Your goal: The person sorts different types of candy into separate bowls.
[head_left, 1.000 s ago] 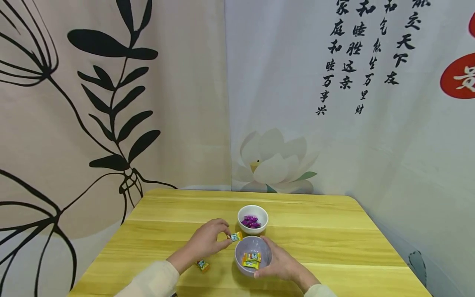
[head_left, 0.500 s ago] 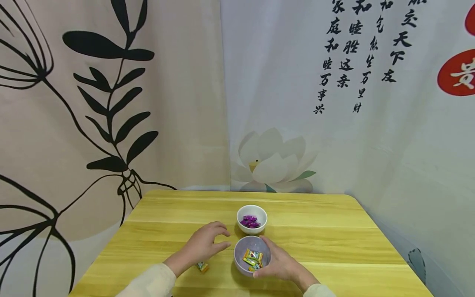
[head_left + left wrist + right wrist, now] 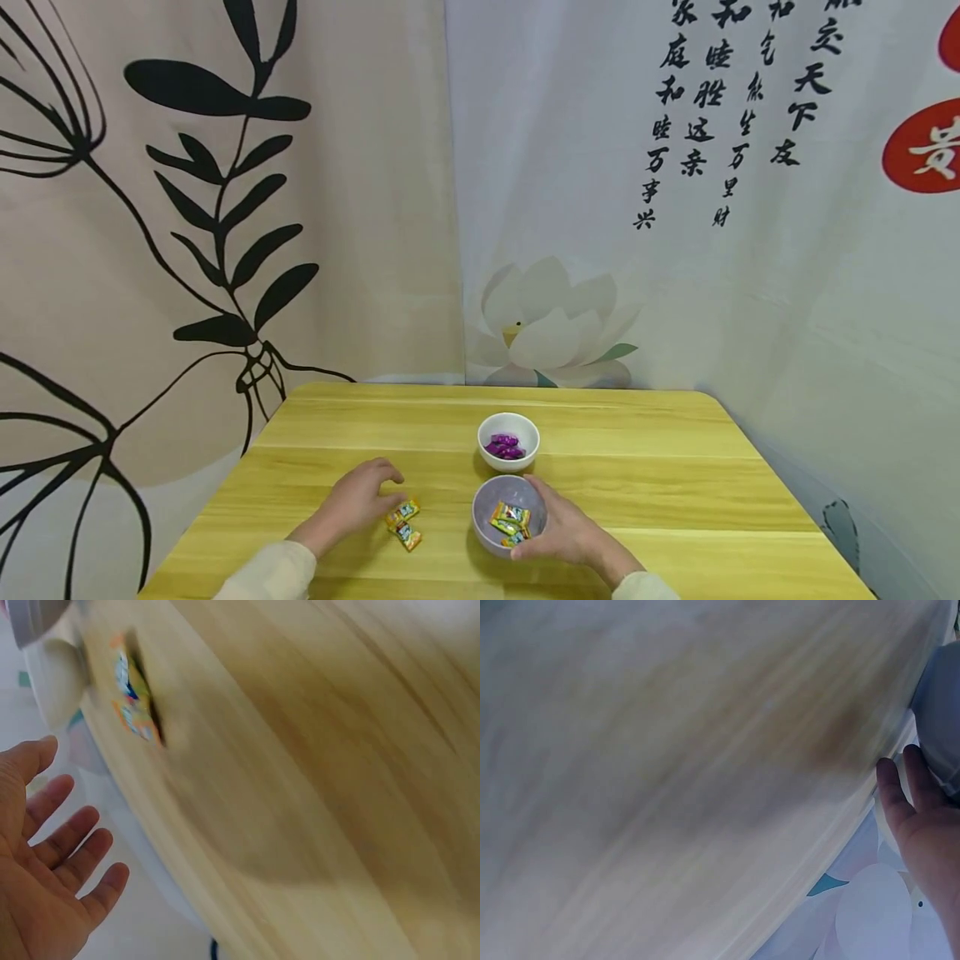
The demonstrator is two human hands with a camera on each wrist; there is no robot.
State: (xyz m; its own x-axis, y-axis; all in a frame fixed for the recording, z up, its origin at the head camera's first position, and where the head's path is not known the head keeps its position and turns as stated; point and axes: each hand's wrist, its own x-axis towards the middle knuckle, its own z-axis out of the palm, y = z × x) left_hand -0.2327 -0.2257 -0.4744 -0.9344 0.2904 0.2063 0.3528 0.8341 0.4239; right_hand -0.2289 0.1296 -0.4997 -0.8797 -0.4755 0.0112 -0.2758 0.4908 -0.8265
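Note:
My left hand hovers just left of two yellow-orange wrapped candies on the table. Its fingers are loosely spread in the left wrist view, with no candy in the hand. My right hand holds a grey-lilac bowl from its right side, thumb at the near rim and fingers along the far side. Several yellow wrapped candies lie in that bowl. In the right wrist view, fingers of the hand lie against the bowl's outer wall.
Behind the grey-lilac bowl stands a white bowl with several purple wrapped candies. Both bowls are on a yellow wood-grain table. A printed curtain hangs behind the table's far edge.
A yellow candy pinched by my left hand one second ago was let go into the grey-lilac bowl. The left hand then moved back leftward to the loose candies. The right hand stayed put.

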